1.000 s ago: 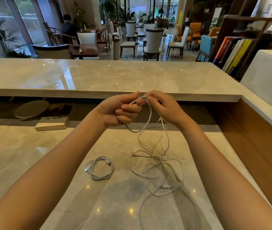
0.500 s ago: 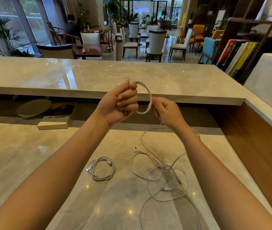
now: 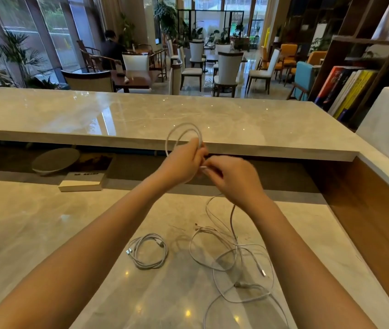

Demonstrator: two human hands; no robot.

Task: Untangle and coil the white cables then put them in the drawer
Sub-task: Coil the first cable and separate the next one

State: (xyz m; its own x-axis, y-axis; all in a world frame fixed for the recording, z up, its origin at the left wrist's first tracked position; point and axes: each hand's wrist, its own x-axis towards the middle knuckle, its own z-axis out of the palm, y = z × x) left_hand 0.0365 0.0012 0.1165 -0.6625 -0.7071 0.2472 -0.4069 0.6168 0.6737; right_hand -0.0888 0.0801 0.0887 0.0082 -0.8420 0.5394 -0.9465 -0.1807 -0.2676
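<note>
My left hand [image 3: 182, 162] grips a small coil of white cable [image 3: 184, 135] whose loops stand up above the fist. Close beside it, my right hand [image 3: 231, 179] pinches the same cable, and the free length hangs down from it to a loose tangle of white cables [image 3: 233, 260] on the marble counter [image 3: 46, 233]. A finished coil of white cable [image 3: 149, 250] lies flat on the counter left of the tangle. No drawer is in view.
A raised marble ledge [image 3: 117, 119] runs across behind my hands. Under it sit a white book [image 3: 81, 182] and a round grey disc [image 3: 55, 160]. A wooden side wall [image 3: 367, 210] closes the right. Beyond are chairs, tables, a bookshelf and a seated person.
Both hands rose and came together. The coil in my left hand gained another loop, and the hanging cable was pulled up from the tangle.
</note>
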